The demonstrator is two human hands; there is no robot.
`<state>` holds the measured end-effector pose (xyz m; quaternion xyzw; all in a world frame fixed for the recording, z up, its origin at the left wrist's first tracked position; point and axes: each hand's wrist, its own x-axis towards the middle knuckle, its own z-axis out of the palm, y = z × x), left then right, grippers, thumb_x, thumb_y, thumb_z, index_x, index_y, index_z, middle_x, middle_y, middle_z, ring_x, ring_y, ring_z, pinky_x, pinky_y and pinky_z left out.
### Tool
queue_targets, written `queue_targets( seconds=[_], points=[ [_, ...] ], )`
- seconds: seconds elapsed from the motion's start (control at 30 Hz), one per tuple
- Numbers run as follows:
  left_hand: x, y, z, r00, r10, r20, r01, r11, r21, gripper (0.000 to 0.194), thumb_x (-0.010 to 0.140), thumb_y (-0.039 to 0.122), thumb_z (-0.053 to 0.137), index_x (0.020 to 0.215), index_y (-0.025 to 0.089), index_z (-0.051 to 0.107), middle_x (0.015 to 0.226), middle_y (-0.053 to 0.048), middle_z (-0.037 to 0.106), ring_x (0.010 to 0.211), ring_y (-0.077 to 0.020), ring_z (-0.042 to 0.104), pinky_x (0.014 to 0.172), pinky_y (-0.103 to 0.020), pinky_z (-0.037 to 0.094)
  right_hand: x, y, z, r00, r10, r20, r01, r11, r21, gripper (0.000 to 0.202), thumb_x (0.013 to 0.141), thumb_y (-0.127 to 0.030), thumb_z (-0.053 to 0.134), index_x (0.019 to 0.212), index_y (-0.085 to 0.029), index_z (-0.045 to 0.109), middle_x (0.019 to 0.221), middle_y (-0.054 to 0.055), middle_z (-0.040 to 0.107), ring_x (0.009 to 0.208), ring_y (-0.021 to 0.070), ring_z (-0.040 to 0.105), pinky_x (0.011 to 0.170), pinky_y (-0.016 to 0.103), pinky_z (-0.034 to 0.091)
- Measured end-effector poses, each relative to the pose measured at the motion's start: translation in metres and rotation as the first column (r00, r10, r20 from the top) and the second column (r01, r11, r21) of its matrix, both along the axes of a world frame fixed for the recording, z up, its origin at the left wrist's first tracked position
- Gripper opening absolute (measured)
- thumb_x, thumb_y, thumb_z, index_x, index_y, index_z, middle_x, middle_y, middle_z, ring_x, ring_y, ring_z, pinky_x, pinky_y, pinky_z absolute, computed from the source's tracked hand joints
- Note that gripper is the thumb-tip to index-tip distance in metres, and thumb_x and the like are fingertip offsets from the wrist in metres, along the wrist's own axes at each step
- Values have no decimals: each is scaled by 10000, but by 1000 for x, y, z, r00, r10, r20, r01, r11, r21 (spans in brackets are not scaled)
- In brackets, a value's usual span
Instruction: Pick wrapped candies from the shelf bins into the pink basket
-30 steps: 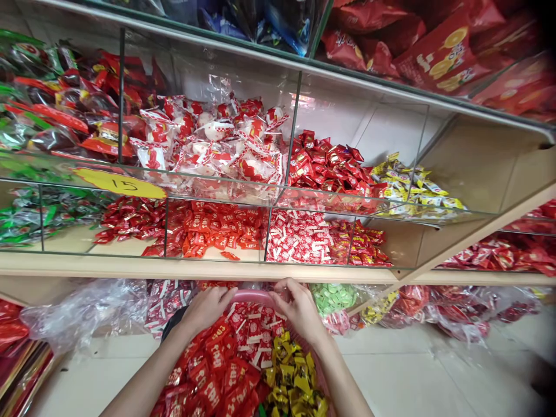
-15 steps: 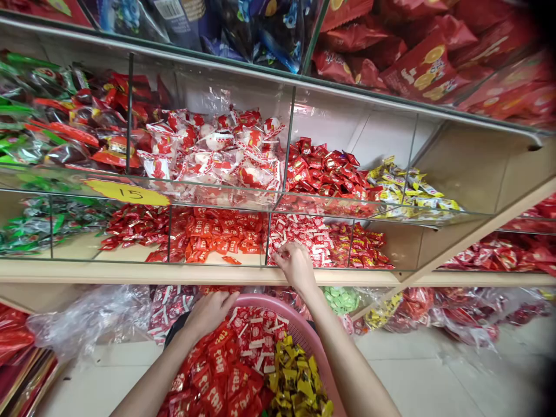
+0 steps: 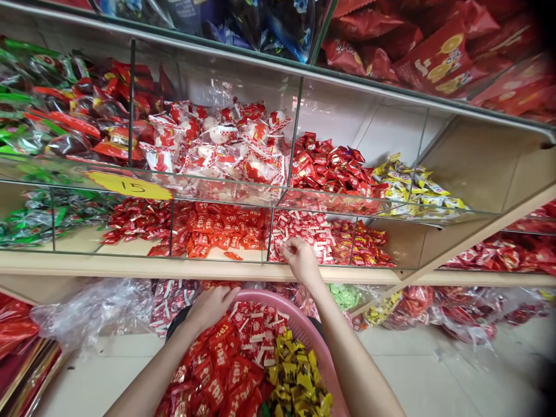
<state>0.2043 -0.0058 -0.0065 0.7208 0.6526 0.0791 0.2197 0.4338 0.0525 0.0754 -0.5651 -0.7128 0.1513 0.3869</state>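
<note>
A pink plastic basket (image 3: 324, 353) stands below the shelf, holding red packets (image 3: 217, 370), red-and-white wrapped candies (image 3: 260, 327) and yellow-wrapped candies (image 3: 297, 376). My left hand (image 3: 212, 305) is closed over the far left of its rim. My right hand (image 3: 300, 259) is raised at the glass front of the lower shelf, before a compartment of small red-and-white candies (image 3: 319, 231). Its fingers are curled together at the tips; whatever they may hold is too small to make out.
Glass dividers (image 3: 171, 229) split the shelves into candy compartments. A yellow price tag (image 3: 129, 185) reading 15 hangs on the upper glass front. Under the wooden shelf edge (image 3: 130, 266) lie plastic bags (image 3: 104, 307) of sweets on the tiled floor (image 3: 391, 359).
My right hand has shifted very slightly right, its fingers still curled before the same compartment. The left hand stays on the basket rim. The view has tilted a little.
</note>
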Motion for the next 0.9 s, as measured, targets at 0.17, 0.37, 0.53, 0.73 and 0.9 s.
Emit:
queue_targets(
  seconds=[0.17, 0.37, 0.53, 0.73, 0.9],
  points=[
    [1, 1, 1, 1000, -4, 0, 4, 1000, 0, 624, 844, 610, 177, 680, 192, 611, 727, -81, 679, 680, -210, 626, 572, -250, 331, 13, -41, 27, 983, 100, -155, -90, 994, 68, 194, 828, -317, 498, 748, -170, 595, 718, 32, 596, 671, 142, 519, 636, 254, 403],
    [3, 1, 2, 1000, -7, -5, 7, 1000, -12, 632, 842, 612, 183, 695, 182, 622, 703, -83, 671, 653, -210, 620, 559, -253, 322, 20, -99, 22, 923, 366, -115, -380, 914, -140, 167, 852, -284, 484, 800, -193, 614, 796, 29, 624, 727, 143, 553, 664, 256, 424],
    [2, 0, 0, 1000, -18, 1, 18, 1000, 6, 640, 844, 609, 166, 694, 188, 624, 716, -78, 669, 637, -200, 605, 568, -256, 324, 21, -117, -13, 845, 519, -128, -520, 745, -417, 123, 800, -167, 498, 776, -202, 613, 761, -14, 625, 681, 120, 551, 636, 224, 418],
    [2, -1, 0, 1000, -7, -10, 7, 1000, 4, 643, 842, 612, 168, 690, 184, 623, 715, -81, 672, 629, -198, 605, 565, -253, 321, 16, -113, -36, 780, 620, -90, -571, 644, -509, 130, 689, -71, 509, 620, -174, 548, 577, -51, 509, 526, 79, 426, 475, 174, 298],
    [2, -1, 1, 1000, -7, -15, 7, 1000, 12, 631, 845, 603, 178, 705, 185, 629, 727, -83, 677, 659, -203, 617, 576, -255, 325, 9, -107, -48, 729, 684, -3, -588, 625, -514, 171, 615, -18, 494, 530, -166, 486, 514, -64, 436, 487, 63, 359, 444, 176, 220]
  ],
)
